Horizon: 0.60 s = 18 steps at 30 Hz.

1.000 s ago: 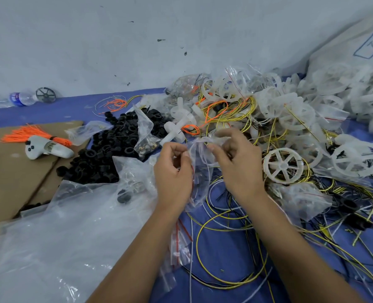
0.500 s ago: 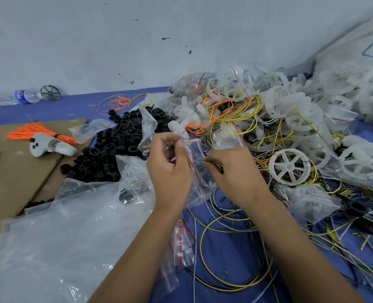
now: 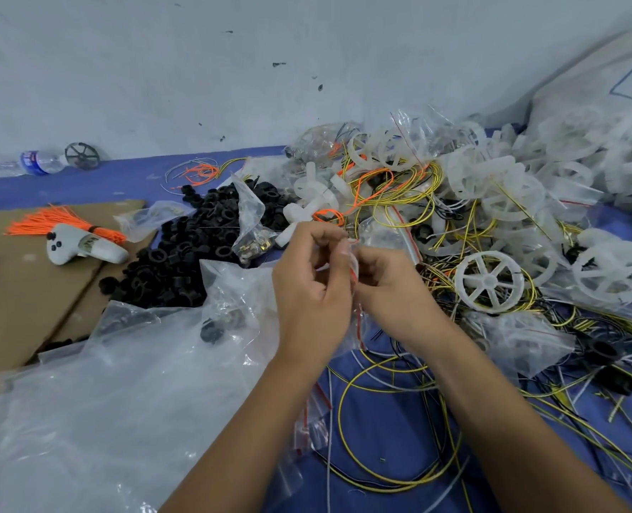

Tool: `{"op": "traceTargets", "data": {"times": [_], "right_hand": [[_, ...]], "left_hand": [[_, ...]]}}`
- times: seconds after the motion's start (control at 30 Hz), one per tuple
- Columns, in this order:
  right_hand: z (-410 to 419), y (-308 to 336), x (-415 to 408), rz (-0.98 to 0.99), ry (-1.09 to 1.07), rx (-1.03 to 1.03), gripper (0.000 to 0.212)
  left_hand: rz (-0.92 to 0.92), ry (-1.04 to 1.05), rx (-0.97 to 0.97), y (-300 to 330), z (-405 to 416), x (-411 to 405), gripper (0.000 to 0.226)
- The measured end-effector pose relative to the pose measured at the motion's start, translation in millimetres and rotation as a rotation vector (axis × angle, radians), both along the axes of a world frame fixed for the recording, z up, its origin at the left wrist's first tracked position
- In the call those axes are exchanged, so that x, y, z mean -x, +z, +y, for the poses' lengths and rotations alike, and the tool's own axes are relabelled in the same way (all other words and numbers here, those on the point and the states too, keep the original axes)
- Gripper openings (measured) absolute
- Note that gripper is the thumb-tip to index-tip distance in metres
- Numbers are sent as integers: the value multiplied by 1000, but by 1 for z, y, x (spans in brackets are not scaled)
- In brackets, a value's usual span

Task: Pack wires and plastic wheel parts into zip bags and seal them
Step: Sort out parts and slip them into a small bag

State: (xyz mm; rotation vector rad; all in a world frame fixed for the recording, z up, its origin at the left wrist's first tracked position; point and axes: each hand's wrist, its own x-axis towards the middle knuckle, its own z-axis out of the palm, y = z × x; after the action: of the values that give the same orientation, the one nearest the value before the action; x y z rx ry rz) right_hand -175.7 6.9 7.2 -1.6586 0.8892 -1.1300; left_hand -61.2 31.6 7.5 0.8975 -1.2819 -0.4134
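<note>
Zip bag (image 3: 352,261) pinched between left hand (image 3: 312,298) and right hand (image 3: 392,290).

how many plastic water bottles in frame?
1. The water bottle lies on its side at the far left on the blue cloth by the wall, next to a dark spoked wheel. Others could be hidden under the piles.

A pale grey-white wall (image 3: 233,68), marked with small dark specks and scuffs, runs across the back. A blue cloth (image 3: 85,183) covers the ground below it. Flat brown cardboard (image 3: 18,309) lies over the cloth at left. Lighting is soft and even, without strong shadows.
</note>
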Motion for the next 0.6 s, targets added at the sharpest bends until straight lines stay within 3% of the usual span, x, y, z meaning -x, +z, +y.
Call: {"op": "traceTargets", "data": {"times": [0.07,0.17,0.23,0.27,0.43,0.57,0.6], "right_hand": [[4,-3,-1,30,104,-85,36],[2,-10,-2,136,129,-109,28],[-3,-16,-1,314,15,47,17],[-4,-18,-3,400,-50,124,22],[-1,-20,-8,553,-342,272,23],[-2,-20,-10,407,-260,149,27],[-3,-20,-9,447,-277,174,30]], "left_hand": [[-69,13,35,-1,2,4,19],[-77,21,34,-3,1,5,22],[-65,28,38,-5,0,5,23],[-70,34,45,-5,0,4,23],[-100,19,13,-13,-4,4,19],[-112,-5,-14,-19,-5,7,14],[-126,-2,-11,-21,-6,8,14]]}}
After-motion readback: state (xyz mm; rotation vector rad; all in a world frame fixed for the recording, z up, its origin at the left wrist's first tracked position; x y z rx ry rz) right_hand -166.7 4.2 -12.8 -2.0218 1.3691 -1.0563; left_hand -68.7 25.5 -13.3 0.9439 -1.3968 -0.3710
